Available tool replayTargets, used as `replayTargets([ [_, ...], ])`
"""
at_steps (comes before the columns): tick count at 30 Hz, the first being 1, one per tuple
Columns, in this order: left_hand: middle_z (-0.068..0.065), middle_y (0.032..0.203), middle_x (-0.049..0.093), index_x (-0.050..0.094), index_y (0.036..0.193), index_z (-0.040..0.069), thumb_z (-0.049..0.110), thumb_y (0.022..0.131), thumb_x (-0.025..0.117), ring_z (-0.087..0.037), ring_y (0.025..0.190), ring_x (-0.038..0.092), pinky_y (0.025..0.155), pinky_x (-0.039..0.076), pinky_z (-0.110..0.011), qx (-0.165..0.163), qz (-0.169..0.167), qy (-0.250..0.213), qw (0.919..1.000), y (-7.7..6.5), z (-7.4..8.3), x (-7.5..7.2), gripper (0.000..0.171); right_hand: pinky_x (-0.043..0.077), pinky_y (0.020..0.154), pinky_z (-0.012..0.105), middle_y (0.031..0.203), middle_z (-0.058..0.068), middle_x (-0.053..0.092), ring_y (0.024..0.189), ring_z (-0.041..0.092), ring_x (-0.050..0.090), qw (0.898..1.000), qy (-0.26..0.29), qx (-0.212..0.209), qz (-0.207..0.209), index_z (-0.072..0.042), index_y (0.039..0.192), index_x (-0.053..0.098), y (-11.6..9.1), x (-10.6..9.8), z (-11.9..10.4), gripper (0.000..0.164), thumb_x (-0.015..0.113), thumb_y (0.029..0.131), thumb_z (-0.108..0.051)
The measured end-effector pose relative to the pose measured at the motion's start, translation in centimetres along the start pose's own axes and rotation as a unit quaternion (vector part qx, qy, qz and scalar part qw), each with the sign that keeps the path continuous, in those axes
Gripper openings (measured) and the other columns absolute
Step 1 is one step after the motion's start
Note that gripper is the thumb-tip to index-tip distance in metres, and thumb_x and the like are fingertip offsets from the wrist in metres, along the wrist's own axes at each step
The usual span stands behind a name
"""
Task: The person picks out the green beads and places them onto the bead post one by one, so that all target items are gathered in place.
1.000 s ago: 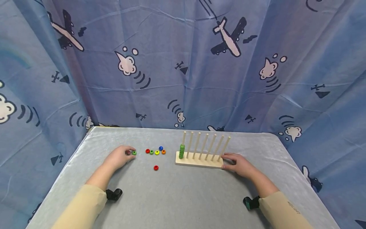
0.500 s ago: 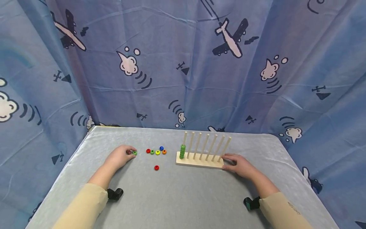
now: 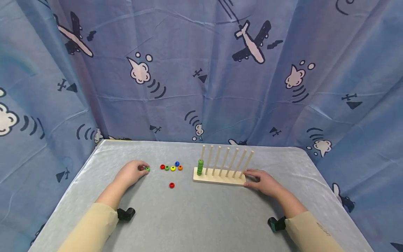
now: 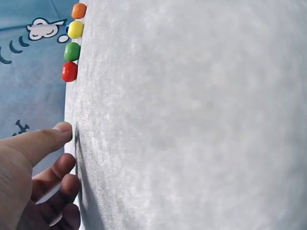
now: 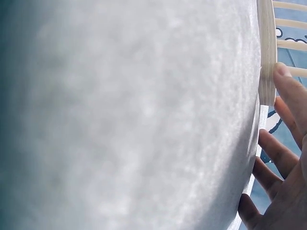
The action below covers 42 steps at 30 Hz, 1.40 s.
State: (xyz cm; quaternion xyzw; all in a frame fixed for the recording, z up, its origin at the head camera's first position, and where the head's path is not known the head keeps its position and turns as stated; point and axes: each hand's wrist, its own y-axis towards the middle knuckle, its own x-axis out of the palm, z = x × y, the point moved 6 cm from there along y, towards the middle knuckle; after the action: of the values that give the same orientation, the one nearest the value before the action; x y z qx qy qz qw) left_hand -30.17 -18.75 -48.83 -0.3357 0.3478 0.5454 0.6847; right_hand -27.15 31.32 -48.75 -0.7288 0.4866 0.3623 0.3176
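Observation:
In the head view my left hand (image 3: 130,172) rests low at the left of the table, pinching a green bead (image 3: 147,169) between thumb and index finger. The thumb hides most of that bead in the left wrist view. On the right, my right hand (image 3: 263,180) grips the end of a wooden peg stand (image 3: 219,180), thumb at its front corner and fingers behind. Several thin upright pegs rise from the base. Stacked on the leftmost peg are several green beads (image 3: 200,167). The right wrist view shows my thumb against the end of the base (image 5: 267,86).
Between left hand and stand lie loose beads: a red bead (image 3: 162,167), a green one (image 3: 167,168), a yellow one (image 3: 173,168), an orange one (image 3: 180,168) and a blue one (image 3: 177,163). Another red bead (image 3: 171,185) sits nearer. A patterned blue curtain (image 3: 176,87) hangs behind the table.

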Motion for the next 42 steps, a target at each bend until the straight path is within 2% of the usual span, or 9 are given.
replayTargets([
  [4,-0.002,0.095,0.065,0.073,0.112,0.014,0.022,0.092,0.071,-0.022,0.091,0.060,0.083,0.047,-0.047,-0.005,0.003,-0.005,1.0000,-0.2,0.2,-0.3,0.022,0.031,0.106,0.063,0.143,0.025,0.049,0.134,0.049,0.039,1.000,0.001,-0.006,0.003,-0.005,0.135,0.061,0.2,-0.1,-0.1,0.057,0.073,0.090,-0.037],
  [14,-0.005,0.098,0.067,0.073,0.113,0.012,0.023,0.092,0.071,-0.025,0.094,0.062,0.085,0.048,-0.047,0.030,0.030,0.004,0.9991,-0.3,2.0,-1.2,0.024,0.031,0.106,0.063,0.143,0.025,0.049,0.134,0.049,0.039,1.000,0.001,-0.010,0.007,-0.005,0.135,0.061,0.0,-0.4,0.0,0.057,0.073,0.090,-0.036],
  [28,-0.003,0.101,0.066,0.073,0.115,0.013,0.023,0.092,0.071,-0.017,0.086,0.057,0.076,0.047,-0.039,0.079,0.076,-0.003,0.9940,-0.8,6.3,-1.9,0.024,0.032,0.106,0.063,0.143,0.025,0.049,0.134,0.049,0.040,1.000,-0.005,-0.005,0.006,-0.005,0.135,0.061,-0.2,-0.5,0.3,0.058,0.072,0.090,-0.039],
  [42,0.002,0.108,0.064,0.072,0.118,0.019,0.027,0.094,0.070,-0.016,0.092,0.056,0.073,0.047,-0.036,0.088,0.083,-0.043,0.9917,-1.2,9.5,-2.1,0.025,0.031,0.106,0.064,0.142,0.026,0.049,0.134,0.049,0.040,1.000,0.003,-0.017,0.007,-0.005,0.135,0.061,-0.1,-0.1,-0.3,0.057,0.073,0.090,-0.038],
])
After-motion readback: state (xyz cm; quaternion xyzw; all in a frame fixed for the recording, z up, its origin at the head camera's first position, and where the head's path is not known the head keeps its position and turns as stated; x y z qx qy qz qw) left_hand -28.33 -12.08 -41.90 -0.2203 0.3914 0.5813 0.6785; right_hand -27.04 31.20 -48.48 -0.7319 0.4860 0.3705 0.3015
